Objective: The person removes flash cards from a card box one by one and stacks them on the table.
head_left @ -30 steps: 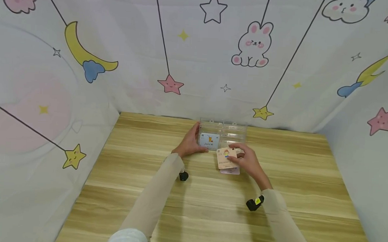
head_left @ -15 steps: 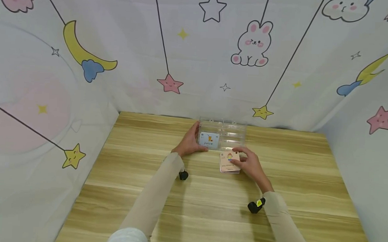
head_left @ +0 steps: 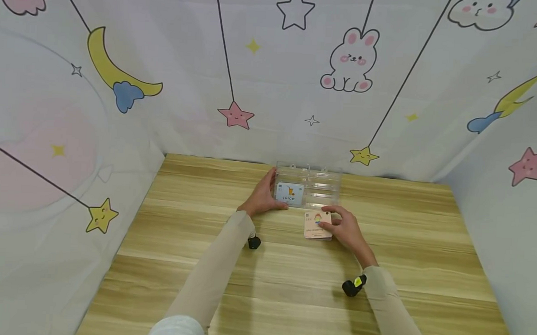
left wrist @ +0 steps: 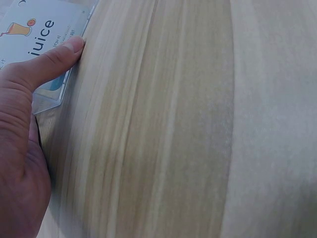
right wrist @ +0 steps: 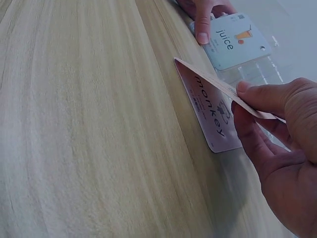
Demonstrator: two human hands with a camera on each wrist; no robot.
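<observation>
A clear plastic card holder [head_left: 323, 188] with two columns of slots lies at the back of the table, a light blue "juice" card [head_left: 290, 192] in its front left part. My left hand [head_left: 262, 195] grips the holder's left side, the thumb along the front edge; its other fingers are partly hidden. Just in front of the holder, my right hand [head_left: 349, 232] pinches a peach card [head_left: 311, 230] with a figure on it between thumb and fingers. In the right wrist view, that card tilts over a pinkish "monkey" card [right wrist: 207, 108], which lies on the table.
The wood-grain table [head_left: 290, 298] extends in front of and to both sides of the hands. A white patterned cloth [head_left: 272, 77] stands right behind the holder and along both sides. A black wrist camera [head_left: 352, 286] sits at the right cuff.
My right hand has moved slightly right and toward me with the peach card, which now lines up over the lower card. The left hand and holder have stayed in place.
</observation>
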